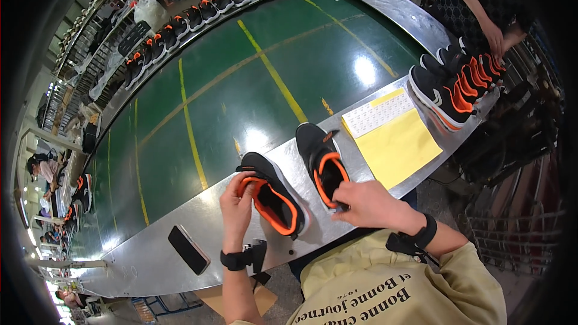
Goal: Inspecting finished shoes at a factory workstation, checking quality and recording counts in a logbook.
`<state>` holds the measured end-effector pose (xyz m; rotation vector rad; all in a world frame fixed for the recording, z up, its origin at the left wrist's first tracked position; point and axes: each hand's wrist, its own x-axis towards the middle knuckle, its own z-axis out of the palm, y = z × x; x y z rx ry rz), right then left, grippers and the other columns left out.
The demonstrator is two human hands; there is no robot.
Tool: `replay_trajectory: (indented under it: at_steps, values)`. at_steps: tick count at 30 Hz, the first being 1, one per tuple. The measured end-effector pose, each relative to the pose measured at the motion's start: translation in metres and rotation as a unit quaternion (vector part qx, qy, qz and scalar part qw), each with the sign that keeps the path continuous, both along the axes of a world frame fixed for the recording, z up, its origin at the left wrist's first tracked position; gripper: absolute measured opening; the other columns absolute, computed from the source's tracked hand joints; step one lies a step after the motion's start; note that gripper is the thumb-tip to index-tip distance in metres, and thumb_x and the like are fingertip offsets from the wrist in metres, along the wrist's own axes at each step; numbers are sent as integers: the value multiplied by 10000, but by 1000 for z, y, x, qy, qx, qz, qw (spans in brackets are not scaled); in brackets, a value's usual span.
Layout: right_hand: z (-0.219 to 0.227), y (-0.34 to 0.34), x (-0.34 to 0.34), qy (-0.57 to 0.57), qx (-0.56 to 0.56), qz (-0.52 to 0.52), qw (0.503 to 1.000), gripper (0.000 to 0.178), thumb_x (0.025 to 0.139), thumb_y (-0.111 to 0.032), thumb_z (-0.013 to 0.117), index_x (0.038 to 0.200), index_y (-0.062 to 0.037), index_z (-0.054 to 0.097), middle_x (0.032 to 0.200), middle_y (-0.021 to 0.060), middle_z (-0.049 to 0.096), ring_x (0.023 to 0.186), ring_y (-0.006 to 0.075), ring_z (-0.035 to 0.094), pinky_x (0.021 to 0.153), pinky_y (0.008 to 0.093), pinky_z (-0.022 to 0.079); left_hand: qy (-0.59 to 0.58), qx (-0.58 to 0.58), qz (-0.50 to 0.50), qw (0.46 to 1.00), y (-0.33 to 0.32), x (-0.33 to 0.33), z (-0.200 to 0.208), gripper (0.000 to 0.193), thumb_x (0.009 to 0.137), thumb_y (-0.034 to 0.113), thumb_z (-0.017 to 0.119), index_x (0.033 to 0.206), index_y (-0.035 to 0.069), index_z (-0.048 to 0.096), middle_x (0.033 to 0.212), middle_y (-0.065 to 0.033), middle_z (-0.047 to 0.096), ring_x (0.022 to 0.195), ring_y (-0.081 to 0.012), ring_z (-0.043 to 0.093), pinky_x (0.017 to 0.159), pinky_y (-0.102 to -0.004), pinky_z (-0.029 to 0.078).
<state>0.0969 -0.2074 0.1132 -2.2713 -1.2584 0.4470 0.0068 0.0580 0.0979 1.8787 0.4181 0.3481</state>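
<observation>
Head view, leftmost: a phone (188, 250) on the metal ledge (150, 271), before the green belt (259, 102). The left hand (236, 204) pinches one shoe's (278, 200) orange collar; the right hand (364, 201) grips the other shoe (319, 156) at its heel, hiding it. Dark letters (376, 298) on the shirt (385, 259) run off the lower edge. Small print on a sheet (380, 114) defies reading. Rightmost, a co-worker's arm (469, 0) reaches over more shoes (445, 93).

The right hand (368, 203) hides part of the right shoe (311, 142) at its heel, the left hand (236, 203) part of the left shoe (263, 164) at its collar. The print on the paper (380, 113) is too small to read. The upper edge crops the co-worker (478, 9), the lower edge the shirt (448, 271).
</observation>
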Motion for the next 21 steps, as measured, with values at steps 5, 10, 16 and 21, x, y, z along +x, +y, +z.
replay_trajectory:
  at_steps: [5, 10, 16, 21]
  values:
    - [1, -11, -16, 136, 235, -170, 947, 203, 734, -160, 742, 867, -63, 623, 767, 49, 583, 636, 174, 587, 578, 281, 464, -108, 159, -22, 981, -49, 4, 49, 442, 781, -31, 576, 1214, 8, 493, 1181, -83, 554, 1022, -145, 552, 879, -272, 436]
    - [-28, 1, -4, 150, 260, -275, 914, 489, 722, -167, 739, 1146, -41, 531, 1024, 111, 579, 852, 210, 601, 710, 292, 484, -71, 286, -162, 942, -100, 39, 29, 731, 755, 25, 687, 1377, 29, 304, 1252, -192, 505, 1112, -311, 543, 901, -334, 453]
    - [-43, 2, -8, 180, 217, -246, 927, 539, 755, -175, 682, 1238, -43, 481, 1108, 97, 558, 857, 171, 586, 731, 270, 472, 90, 84, -159, 980, -66, 61, 35, 607, 826, 23, 579, 1368, 83, 313, 926, -154, 673, 785, -236, 662, 678, -327, 505]
    - [-43, 2, -8, 216, 234, -237, 918, 506, 754, -159, 672, 1216, -46, 498, 1091, 116, 571, 892, 214, 600, 758, 296, 484, 155, -11, -114, 981, -52, 72, 29, 491, 841, 24, 575, 1308, 71, 428, 853, -69, 675, 769, -106, 611, 680, -241, 473]
